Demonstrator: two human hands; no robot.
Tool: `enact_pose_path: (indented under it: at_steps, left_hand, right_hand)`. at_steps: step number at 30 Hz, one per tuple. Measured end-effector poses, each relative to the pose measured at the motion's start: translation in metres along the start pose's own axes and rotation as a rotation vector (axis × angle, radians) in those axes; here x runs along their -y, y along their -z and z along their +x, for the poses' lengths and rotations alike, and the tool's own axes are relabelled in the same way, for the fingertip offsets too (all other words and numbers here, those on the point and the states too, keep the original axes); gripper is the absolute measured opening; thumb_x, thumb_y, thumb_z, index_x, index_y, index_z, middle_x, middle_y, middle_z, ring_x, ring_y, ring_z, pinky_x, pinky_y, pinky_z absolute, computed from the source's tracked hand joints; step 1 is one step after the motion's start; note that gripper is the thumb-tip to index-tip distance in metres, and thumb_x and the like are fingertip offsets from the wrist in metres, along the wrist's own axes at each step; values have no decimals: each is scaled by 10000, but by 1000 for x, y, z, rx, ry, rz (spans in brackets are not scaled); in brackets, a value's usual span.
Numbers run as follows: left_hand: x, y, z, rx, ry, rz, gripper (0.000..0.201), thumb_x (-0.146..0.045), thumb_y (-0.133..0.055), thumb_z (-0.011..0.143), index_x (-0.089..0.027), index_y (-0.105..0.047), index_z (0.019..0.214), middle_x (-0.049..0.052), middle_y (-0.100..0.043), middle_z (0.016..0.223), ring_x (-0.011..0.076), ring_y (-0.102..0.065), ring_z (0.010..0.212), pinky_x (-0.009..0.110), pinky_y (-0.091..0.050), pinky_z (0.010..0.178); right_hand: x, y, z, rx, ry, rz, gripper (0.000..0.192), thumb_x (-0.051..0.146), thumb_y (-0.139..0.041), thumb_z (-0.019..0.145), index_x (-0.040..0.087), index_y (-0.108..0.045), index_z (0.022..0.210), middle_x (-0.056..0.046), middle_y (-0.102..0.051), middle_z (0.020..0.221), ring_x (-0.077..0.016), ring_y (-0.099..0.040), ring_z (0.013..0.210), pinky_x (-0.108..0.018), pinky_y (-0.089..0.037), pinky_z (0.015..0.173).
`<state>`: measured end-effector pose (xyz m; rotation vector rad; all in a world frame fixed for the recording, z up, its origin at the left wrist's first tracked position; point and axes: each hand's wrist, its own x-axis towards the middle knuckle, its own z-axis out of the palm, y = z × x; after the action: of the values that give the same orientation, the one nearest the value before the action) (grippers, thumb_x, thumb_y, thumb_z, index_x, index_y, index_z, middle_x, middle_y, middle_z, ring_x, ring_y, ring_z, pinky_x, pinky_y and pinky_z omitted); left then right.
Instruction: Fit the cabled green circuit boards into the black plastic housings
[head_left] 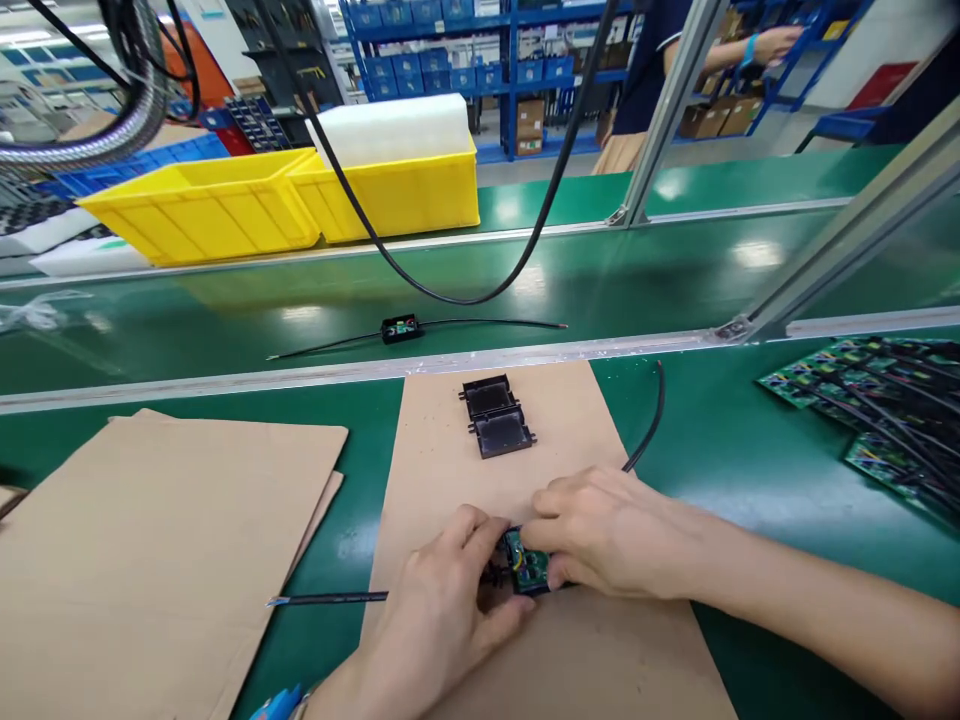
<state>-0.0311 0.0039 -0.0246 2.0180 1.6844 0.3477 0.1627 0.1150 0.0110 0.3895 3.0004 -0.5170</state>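
A small green circuit board (529,562) sits in a black plastic case on the cardboard sheet in front of me. My left hand (450,590) grips the case's left end between thumb and fingers. From the right, my right hand (600,530) has its fingers pressed on the board and case, hiding that end. A black cable (330,598) with a bare end comes out to the left under my left hand. Another black cable (651,425) curves up beyond my right hand. Farther up the sheet, an opened, hinged black case (498,416) lies with no board in it.
Cardboard sheets (172,540) lie at left, and several circuit boards with black cables (892,400) are piled at right. A wired module (401,328) rests on the green belt beyond the metal rail. Yellow bins (397,195) stand behind, under a hanging cable (450,300). A person (637,90) is in the background.
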Motion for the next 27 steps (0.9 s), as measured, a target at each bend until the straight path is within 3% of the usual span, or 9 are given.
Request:
enact_pose_path:
  at_steps: [3, 9, 14, 18, 21, 24, 27]
  left_hand:
    - [2, -2, -3, 2, -28, 10, 472, -324, -693, 745, -225, -566, 1188, 62, -611, 1059, 240, -683, 816, 316, -569, 641]
    - [3, -5, -7, -36, -59, 93, 516, -341, -672, 768, -228, -516, 1247, 71, -614, 1068, 228, -695, 750, 301, -571, 568]
    - [3, 6, -8, 14, -85, 3, 551, -281, -666, 792, -235, -472, 1305, 85, -593, 1125, 235, -680, 903, 334, -583, 729]
    - [6, 8, -14, -4, -126, 49, 243, -188, -501, 897, -225, -566, 1128, 43, -644, 933, 196, -669, 754, 310, -560, 667]
    - [5, 11, -16, -22, -103, 112, 198, -214, -428, 938, -228, -610, 1014, 28, -654, 822, 200, -647, 662, 312, -527, 606]
    - [2, 21, -9, 136, 49, -38, 175, -279, -467, 926, -231, -621, 993, 28, -688, 868, 200, -660, 754, 306, -515, 675]
    - [2, 32, 2, 427, 297, -351, 252, -357, -448, 934, -200, -577, 785, 9, -658, 711, 155, -608, 625, 249, -467, 559]
  right_hand:
    - [3, -10, -3, -10, -7, -3, 100, 237, -696, 851, 198, -615, 808, 12, -566, 747, -157, -543, 693, -292, -254, 531]
    - [12, -28, -10, -150, -62, -81, 73, 175, -588, 905, 213, -586, 843, -26, -519, 825, -190, -462, 731, -308, -247, 555]
    - [12, -33, -9, -200, -62, -56, 110, 151, -579, 903, 214, -588, 813, -35, -469, 854, -207, -436, 801, -319, -259, 587]
    - [9, -40, -9, -229, -73, 27, 110, 141, -614, 882, 210, -577, 805, -21, -487, 855, -194, -428, 795, -319, -244, 591]
    - [9, -43, -10, -240, -78, 53, 114, 117, -600, 889, 207, -577, 822, -15, -502, 866, -188, -430, 807, -326, -232, 587]
    - [10, -44, -10, -246, -76, 60, 106, 138, -599, 898, 206, -569, 823, -12, -503, 863, -191, -425, 797, -331, -213, 574]
    - [10, -46, -11, -258, -79, 56, 110, 154, -608, 896, 209, -561, 813, -12, -491, 850, -197, -418, 782, -335, -199, 565]
